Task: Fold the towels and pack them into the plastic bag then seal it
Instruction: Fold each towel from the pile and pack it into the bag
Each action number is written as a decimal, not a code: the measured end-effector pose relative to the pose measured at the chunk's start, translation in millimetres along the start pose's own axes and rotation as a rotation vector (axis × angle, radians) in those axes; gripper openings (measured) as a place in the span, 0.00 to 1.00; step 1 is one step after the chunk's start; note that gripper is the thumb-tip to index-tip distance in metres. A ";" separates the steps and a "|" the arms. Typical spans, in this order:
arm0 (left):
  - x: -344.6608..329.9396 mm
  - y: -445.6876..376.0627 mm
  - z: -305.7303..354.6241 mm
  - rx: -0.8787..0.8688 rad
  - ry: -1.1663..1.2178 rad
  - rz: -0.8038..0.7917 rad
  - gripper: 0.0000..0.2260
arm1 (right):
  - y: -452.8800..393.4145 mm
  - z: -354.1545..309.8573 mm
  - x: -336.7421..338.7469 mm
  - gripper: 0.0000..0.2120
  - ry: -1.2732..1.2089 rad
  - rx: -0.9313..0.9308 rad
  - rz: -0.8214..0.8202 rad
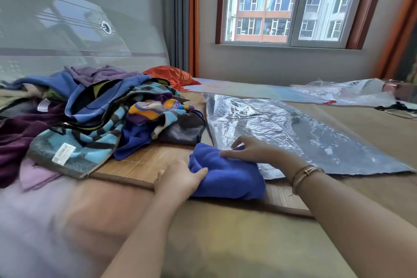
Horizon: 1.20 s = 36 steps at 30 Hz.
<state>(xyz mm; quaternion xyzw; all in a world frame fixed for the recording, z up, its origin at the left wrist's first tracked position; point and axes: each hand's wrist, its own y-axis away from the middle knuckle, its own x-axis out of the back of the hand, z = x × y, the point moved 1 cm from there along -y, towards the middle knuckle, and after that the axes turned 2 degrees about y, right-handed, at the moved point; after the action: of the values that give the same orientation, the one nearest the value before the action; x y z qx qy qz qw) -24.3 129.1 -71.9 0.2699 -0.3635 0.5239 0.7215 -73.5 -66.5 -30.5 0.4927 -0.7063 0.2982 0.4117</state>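
A folded blue towel (228, 174) lies on the bed mat, at the near corner of a large clear plastic bag (293, 133) spread flat. My left hand (178, 178) grips the towel's left edge, thumb on top. My right hand (250, 149) grips its far right corner, fingers curled over the cloth beside the bag's edge. A heap of unfolded towels (94, 115) in blue, purple, teal and striped patterns sits to the left.
A woven mat (144, 160) covers the bed under the towels. An orange cloth (171, 75) lies behind the heap. A second crumpled plastic bag (345, 92) rests at the far right. A headboard and a window wall stand behind the bed.
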 end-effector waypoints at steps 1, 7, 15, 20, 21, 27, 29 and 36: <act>0.1 -2.6 0.1 0.011 0.018 -0.048 0.23 | 1.8 -3.5 3.1 0.34 -0.002 -0.016 -0.061; 5.2 10.3 6.2 -0.037 0.173 -0.204 0.21 | 22.9 -1.0 21.9 0.18 -0.006 -0.110 -0.262; 26.1 54.8 60.8 -0.403 0.707 -0.347 0.28 | 99.9 30.0 64.9 0.26 -0.571 0.058 -0.410; 2.5 71.5 103.3 -0.474 0.786 -0.438 0.13 | 143.2 56.7 84.1 0.17 -0.679 0.000 -0.365; -4.0 70.8 112.0 -0.485 0.783 -0.350 0.09 | 147.3 64.3 87.3 0.17 -0.661 -0.038 -0.321; -55.0 34.9 118.9 -0.528 0.212 -0.027 0.12 | 169.7 123.5 112.6 0.06 -0.878 -0.259 0.149; -69.0 25.5 112.6 -0.510 -0.008 -0.073 0.21 | 180.6 132.5 114.7 0.07 -1.005 -0.319 0.239; -60.4 20.8 115.9 -0.600 -0.033 -0.115 0.09 | 204.0 145.8 103.6 0.12 -1.072 -0.433 0.293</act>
<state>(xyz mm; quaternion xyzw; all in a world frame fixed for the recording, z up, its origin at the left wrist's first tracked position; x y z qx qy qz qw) -83.4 12.4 -52.1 0.0730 -0.4978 0.3471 0.7914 -325.7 -165.1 -13.3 0.3768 -0.9210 -0.0892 0.0436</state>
